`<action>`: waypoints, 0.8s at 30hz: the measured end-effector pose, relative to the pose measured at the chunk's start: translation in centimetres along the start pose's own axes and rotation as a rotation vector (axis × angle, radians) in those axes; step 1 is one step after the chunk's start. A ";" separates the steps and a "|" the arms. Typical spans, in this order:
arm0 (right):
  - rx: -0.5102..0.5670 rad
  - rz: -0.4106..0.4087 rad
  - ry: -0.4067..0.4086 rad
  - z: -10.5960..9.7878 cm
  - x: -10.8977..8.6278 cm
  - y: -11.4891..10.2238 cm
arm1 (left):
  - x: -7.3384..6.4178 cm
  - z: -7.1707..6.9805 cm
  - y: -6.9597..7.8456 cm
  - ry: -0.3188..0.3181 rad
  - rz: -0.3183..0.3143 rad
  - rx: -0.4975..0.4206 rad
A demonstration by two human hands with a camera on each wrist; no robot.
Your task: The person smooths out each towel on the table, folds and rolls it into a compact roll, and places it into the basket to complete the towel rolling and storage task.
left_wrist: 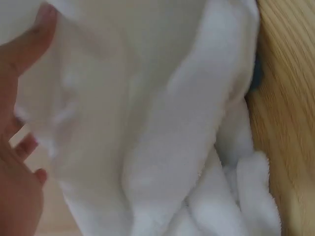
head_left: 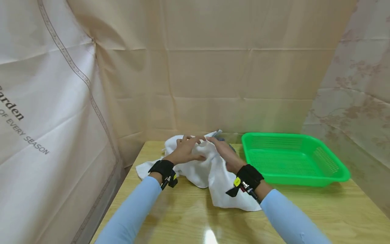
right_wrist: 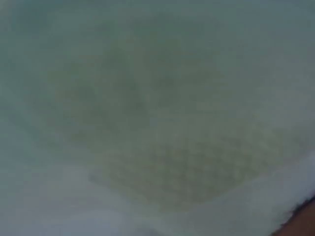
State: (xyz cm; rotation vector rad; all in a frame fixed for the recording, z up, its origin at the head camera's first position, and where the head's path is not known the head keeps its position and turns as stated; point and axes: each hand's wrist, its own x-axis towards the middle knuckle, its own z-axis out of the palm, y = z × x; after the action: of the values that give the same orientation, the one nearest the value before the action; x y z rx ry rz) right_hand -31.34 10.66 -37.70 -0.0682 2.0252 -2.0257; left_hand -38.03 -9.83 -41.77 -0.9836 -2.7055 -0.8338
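Observation:
A crumpled white cloth (head_left: 199, 171) lies partly raised on the table, one end spread toward the near side. At its upper part, my left hand (head_left: 186, 149) grips the fabric with the thumb in front. My right hand (head_left: 225, 153) pinches the cloth's raised edge close beside the left fingertips. In the left wrist view, the left thumb (left_wrist: 37, 42) presses on the soft white fabric (left_wrist: 162, 132), and other fingers show past its edge. Blurred pale fabric (right_wrist: 147, 98) fills most of the right wrist view, hiding the right fingers there.
A green plastic basket (head_left: 297, 181) with perforated walls stands to the right on the wooden table (head_left: 179, 217). Something dark blue-grey (head_left: 232, 148) shows behind the cloth. Fabric curtains (head_left: 207, 74) hang at the back and both sides.

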 end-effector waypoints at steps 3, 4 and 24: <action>-0.206 -0.066 -0.192 -1.4 -2.1 -2.8 | 0.3 -0.3 0.6 -0.024 0.035 0.042; -0.265 -0.086 -0.230 -2.0 -2.8 -3.7 | 0.3 -0.5 0.6 -0.034 0.045 0.033; -1.183 -0.555 0.037 -11.6 -15.0 -14.6 | -5.1 -9.5 3.8 -0.755 -0.049 -0.542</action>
State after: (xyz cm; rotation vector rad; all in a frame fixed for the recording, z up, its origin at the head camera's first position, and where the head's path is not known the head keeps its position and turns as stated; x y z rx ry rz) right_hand -21.90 25.09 -21.15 -0.8819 3.1402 -0.6922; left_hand -32.17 -15.38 -33.70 -1.6182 -3.1706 -1.5144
